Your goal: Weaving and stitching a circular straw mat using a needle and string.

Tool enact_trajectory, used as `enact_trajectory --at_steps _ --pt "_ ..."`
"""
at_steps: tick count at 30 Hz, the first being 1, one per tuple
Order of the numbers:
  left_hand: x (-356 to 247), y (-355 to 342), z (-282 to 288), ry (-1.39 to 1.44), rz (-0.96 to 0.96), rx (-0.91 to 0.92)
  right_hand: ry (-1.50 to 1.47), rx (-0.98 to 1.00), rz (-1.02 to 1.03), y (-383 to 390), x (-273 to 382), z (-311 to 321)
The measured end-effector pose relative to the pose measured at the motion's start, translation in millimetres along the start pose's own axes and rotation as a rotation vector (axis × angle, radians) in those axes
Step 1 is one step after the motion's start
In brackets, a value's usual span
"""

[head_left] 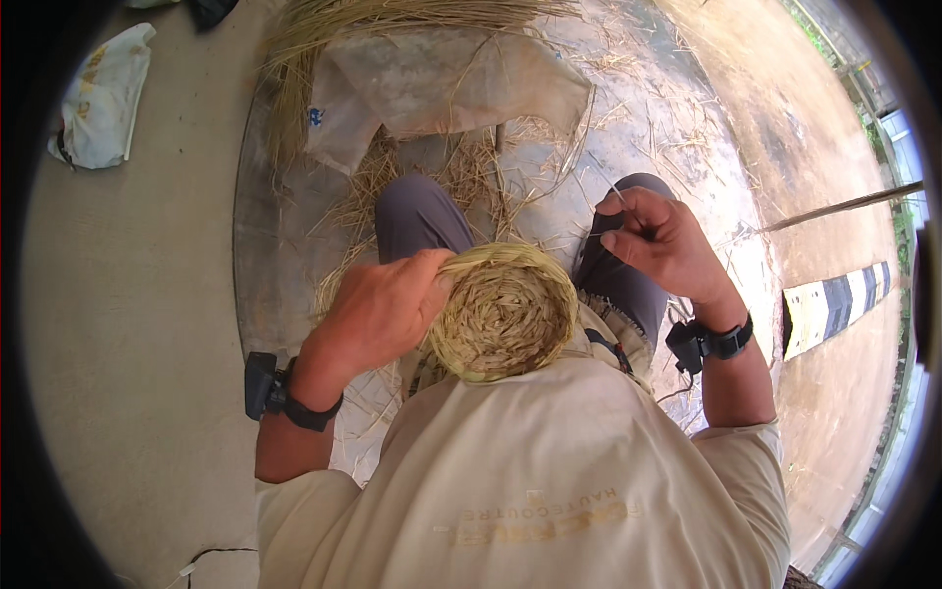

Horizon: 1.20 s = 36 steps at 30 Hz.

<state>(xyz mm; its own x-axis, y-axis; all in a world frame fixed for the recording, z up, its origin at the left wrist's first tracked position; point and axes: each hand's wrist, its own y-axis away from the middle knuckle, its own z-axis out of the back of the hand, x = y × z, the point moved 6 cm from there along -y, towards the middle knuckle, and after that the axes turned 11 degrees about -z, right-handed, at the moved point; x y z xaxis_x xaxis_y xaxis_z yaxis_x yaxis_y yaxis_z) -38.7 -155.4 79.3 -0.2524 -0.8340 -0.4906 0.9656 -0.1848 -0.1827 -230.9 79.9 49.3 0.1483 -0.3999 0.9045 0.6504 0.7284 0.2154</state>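
A small round basket [503, 319], coiled from yellow-green straw, rests against my lap with its hollow facing up. My left hand [385, 309] is closed on its left rim, the fingertips partly hidden behind the wall. Up and to the right, apart from the basket, my right hand [659, 239] is raised over my right knee. Its thumb and forefinger pinch a thin pale strand [610, 182], which slants up and left from the fingertips; whether it is straw or thread I cannot make out.
Beyond my knees, a bundle of long dry straw [412, 18] lies beside a crumpled clear plastic sheet [442, 83]. Loose straw [677, 128] litters the grey ground sheet. A white bag [105, 98] lies far left; a black-and-white striped board [834, 309] and a thin pole [844, 206] are at right.
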Motion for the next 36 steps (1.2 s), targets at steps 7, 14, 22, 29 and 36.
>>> enact_trajectory --at_steps 7,14,22,29,36 --pt "-3 5 -10 0.078 0.05 -0.098 -0.413 -0.05 -0.21 -22 -11 -1" --pt "-12 -6 -12 -0.019 -0.037 -0.099 -0.337 0.118 0.527 -54 147 -84" --pt "18 10 -15 0.233 0.083 -0.151 0.299 0.512 0.72 42 84 -165" --pt "33 5 -23 0.157 0.26 -0.089 0.189 0.535 0.572 37 61 -141" --pt "39 20 -10 0.233 0.368 -0.352 -0.052 0.006 0.024 24 39 -69"
